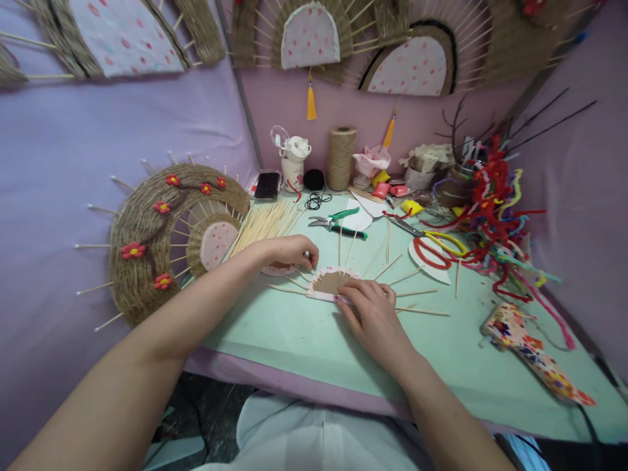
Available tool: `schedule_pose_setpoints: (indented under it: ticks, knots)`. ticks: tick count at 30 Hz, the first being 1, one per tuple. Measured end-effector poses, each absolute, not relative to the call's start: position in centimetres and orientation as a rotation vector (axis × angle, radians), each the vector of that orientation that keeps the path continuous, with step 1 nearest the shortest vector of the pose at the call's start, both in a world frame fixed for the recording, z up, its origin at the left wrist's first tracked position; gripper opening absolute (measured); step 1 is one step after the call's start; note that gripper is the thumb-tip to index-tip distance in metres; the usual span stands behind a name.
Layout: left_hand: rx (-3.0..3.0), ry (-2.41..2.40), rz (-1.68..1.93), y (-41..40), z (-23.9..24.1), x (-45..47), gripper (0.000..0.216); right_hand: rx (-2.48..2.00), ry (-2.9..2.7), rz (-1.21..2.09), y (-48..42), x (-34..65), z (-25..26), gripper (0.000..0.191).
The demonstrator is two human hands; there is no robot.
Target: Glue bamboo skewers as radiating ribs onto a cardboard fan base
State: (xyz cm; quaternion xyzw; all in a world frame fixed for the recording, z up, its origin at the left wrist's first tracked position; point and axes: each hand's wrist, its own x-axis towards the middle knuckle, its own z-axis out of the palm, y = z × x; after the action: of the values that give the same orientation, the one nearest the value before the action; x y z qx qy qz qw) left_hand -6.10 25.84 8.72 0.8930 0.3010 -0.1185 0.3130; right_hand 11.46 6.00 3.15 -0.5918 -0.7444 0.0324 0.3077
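A small half-round cardboard piece [330,282] with a pink dotted rim lies on the green table [294,333], thin bamboo sticks [417,311] fanning out from it. My right hand [373,313] lies over its lower right edge, fingers pressed down on it. My left hand [289,251] hovers at its upper left, fingers curled in a pinch by a stick end; what they hold is too small to make out.
A bundle of bamboo sticks [265,222] lies left of centre. A finished jute fan with red flowers [161,235] leans at the left. Green-handled pliers [338,222], red-and-yellow scissors [434,248], a twine spool [341,157], pipe cleaners [495,216] and a patterned tool [532,353] lie about.
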Motion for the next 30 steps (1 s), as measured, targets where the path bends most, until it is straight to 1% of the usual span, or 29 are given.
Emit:
schedule_pose_setpoints:
  ticks: [7,15,22,30]
  knots:
    - [2.34,0.743,-0.335,26.7,7.9,-6.6,0.015,-1.571,-1.981,0.114,5.9,11.5,3.2,0.025]
    - [2.363,0.755,-0.359,26.1,8.7,-6.4,0.013,-1.558,-1.991,0.107,5.9,11.5,2.8,0.023]
    - [2.392,0.775,-0.356,26.2,8.3,-6.5,0.013,-1.564,-2.083,-0.044,6.1,10.9,2.9,0.024]
    - [2.476,0.828,-0.362,25.9,8.4,-6.2,0.013,-1.602,-2.174,-0.063,6.0,10.3,2.4,0.026]
